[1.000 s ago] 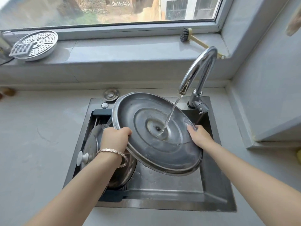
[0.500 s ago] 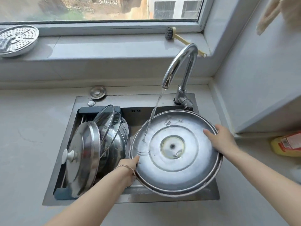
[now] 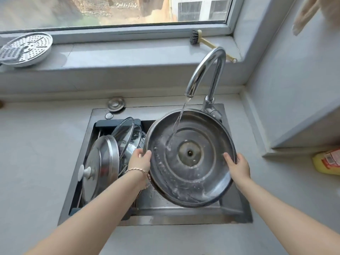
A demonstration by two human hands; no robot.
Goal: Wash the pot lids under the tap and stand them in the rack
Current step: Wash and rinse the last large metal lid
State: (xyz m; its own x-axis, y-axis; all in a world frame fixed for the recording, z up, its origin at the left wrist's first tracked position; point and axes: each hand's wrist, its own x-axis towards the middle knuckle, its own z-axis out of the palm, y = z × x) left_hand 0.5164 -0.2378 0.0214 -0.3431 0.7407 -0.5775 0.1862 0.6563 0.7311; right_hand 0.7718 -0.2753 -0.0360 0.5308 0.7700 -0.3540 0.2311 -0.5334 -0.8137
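A large steel pot lid (image 3: pixel 200 173), underside up and tilted toward me, hangs over the right half of the sink. My left hand (image 3: pixel 139 161) grips its left rim and my right hand (image 3: pixel 237 165) grips its right rim. Water from the curved tap (image 3: pixel 206 72) lands on the lid left of its centre, with foam streaks across the metal. In the rack (image 3: pixel 117 124) on the sink's left side stand a steel lid with a white knob (image 3: pixel 100 166) and two glass lids (image 3: pixel 127 133) behind it.
The steel sink (image 3: pixel 184 216) is set in a grey counter. A perforated steamer plate (image 3: pixel 27 48) and a brush (image 3: pixel 200 40) lie on the windowsill. A yellow bottle (image 3: pixel 327 161) lies at the right under a wall cabinet. A round drain cap (image 3: pixel 116 103) sits behind the sink.
The big lid has shifted from over the rack to the sink's right half. Both hands have slid round its rim, and the water now strikes left of centre.
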